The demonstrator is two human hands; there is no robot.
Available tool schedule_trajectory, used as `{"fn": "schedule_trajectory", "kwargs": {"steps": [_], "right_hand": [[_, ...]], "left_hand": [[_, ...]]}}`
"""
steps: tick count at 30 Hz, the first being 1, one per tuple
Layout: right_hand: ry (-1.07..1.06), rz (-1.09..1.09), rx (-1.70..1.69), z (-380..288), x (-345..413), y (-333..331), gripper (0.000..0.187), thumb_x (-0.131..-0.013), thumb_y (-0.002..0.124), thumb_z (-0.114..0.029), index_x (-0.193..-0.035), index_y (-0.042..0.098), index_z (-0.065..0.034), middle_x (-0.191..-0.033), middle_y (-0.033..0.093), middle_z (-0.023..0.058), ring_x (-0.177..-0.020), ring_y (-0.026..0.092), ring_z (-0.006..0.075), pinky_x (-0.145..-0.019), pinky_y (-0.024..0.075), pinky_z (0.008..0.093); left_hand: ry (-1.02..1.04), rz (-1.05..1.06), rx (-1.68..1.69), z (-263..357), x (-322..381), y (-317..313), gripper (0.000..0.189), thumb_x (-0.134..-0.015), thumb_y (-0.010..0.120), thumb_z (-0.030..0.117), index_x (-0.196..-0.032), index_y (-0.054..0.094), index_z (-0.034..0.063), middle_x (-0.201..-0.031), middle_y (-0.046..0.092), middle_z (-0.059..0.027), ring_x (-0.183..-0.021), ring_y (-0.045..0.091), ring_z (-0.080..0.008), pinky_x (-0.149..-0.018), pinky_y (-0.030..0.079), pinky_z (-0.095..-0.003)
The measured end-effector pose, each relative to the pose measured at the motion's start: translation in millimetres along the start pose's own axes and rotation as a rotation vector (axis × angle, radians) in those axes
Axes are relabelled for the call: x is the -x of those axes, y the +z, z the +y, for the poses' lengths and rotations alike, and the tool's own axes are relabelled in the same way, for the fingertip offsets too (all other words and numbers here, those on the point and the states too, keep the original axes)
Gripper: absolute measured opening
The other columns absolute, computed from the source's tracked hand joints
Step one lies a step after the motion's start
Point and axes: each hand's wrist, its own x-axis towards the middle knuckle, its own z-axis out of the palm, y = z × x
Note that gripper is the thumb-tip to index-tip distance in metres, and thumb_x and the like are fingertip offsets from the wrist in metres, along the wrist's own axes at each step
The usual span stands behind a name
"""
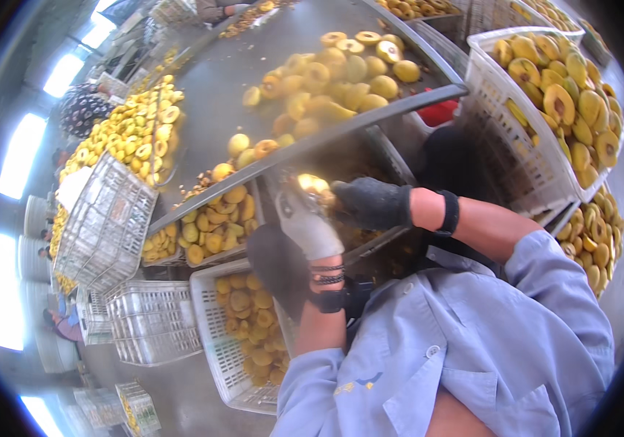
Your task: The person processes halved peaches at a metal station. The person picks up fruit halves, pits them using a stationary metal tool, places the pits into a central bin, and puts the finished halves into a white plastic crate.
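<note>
My left hand (307, 219), in a whitish glove, grips a yellow peach (313, 184) below the near rim of the metal table. Glare and blur hide the cut of the fruit. My right hand (372, 203), in a dark grey glove, is curled beside that peach, its fingertips close to it. Whether a tool sits inside the right fist cannot be seen. Yellow peach halves (334, 82) lie heaped on the metal table (211, 82) above my hands, some showing cut faces or pit hollows.
White plastic crates full of peach halves stand at the right (525, 136) and by my left knee (208, 328). Another filled crate (219, 224) is under the table's edge. A slotted crate (104, 224) leans against a large peach heap (126, 131). Another person's gloved hand (240, 9) appears at the far end.
</note>
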Motion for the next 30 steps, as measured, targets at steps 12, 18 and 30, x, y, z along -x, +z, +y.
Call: {"fn": "schedule_trajectory", "kwargs": {"steps": [12,18,30], "right_hand": [[-0.062,-0.125,0.230,23,-6,-6,0.024,-0.082,0.066,-0.013,-0.094,0.049,-0.0023,-0.076,0.057,0.0182,-0.068,0.054,0.0357,-0.063,0.0435,0.0401],[-0.194,-0.230,-0.167,26,-12,-16,0.025,-0.078,0.065,-0.006,-0.098,0.051,-0.0018,-0.080,0.057,0.0161,-0.070,0.050,0.0293,-0.068,0.0436,0.0368],[-0.080,-0.301,-0.477,25,-5,-24,0.020,-0.083,0.065,-0.003,-0.078,0.046,-0.0098,-0.079,0.044,-0.0060,-0.074,0.039,0.0053,-0.064,0.0373,0.0240]], "left_hand": [[-0.108,0.055,0.202,12,-10,12,0.025,-0.094,0.057,0.020,-0.105,0.060,-0.0020,-0.089,0.062,-0.0052,-0.076,0.058,-0.0113,-0.065,0.050,-0.0262],[-0.337,-0.066,0.415,10,-26,9,0.024,-0.093,0.060,0.020,-0.105,0.061,-0.0008,-0.086,0.063,-0.0047,-0.072,0.059,-0.0109,-0.062,0.050,-0.0257],[0.503,-0.157,-0.318,-34,-37,20,0.029,-0.089,0.062,0.010,-0.118,0.057,0.0040,-0.099,0.062,-0.0066,-0.083,0.063,-0.0165,-0.070,0.054,-0.0254]]}}
